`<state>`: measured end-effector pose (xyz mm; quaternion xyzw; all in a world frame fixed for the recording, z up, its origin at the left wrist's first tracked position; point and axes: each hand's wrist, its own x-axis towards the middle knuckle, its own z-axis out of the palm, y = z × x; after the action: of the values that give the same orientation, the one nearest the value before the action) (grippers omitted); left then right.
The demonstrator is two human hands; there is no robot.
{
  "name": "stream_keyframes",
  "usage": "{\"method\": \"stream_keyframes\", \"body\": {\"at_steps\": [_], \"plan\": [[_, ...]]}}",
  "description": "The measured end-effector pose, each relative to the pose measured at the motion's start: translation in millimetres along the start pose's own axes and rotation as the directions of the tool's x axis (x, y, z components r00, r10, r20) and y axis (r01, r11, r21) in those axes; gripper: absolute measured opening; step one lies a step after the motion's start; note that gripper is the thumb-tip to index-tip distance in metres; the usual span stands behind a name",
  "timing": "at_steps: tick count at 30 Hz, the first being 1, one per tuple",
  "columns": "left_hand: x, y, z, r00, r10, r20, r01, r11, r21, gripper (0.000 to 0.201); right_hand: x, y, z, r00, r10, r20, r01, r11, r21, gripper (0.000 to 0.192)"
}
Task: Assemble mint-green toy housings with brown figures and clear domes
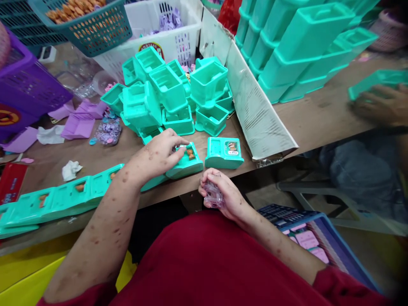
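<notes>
My left hand (159,155) rests on a teal plastic case (186,163) at the table's front edge, fingertips pressing a small clear piece by a brown figure inside it. Just below the table edge, my right hand (219,193) is closed around a stack of small clear plastic covers (213,195). A finished teal case with a clear window (224,154) sits just right of the one I touch. A row of teal cases with brown figures (63,197) stretches to the left along the edge.
A heap of empty teal cases (168,93) lies behind, with stacked ones (296,46) at right beyond a cardboard divider (255,106). Baskets (165,29) stand at the back. Purple parts (79,123) lie left. Another person's hand (382,106) holds a teal piece at far right. A blue crate (318,242) sits below.
</notes>
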<state>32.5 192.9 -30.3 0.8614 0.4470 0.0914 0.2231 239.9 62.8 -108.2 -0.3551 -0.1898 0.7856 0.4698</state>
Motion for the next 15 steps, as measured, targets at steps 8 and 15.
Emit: {"method": "stream_keyframes", "body": {"at_steps": [8, 15], "plan": [[-7, -2, 18.5, 0.989, -0.113, -0.094, 0.071, 0.929, -0.364, 0.057, -2, 2, 0, 0.999, 0.038, 0.030, -0.038, 0.999, -0.027, 0.034], [-1, 11, 27.6, 0.962, -0.265, -0.061, 0.195, 0.828, -0.526, 0.045, 2, 5, 4, 1.000, 0.022, 0.019, -0.021, 0.999, -0.025, 0.033]]}}
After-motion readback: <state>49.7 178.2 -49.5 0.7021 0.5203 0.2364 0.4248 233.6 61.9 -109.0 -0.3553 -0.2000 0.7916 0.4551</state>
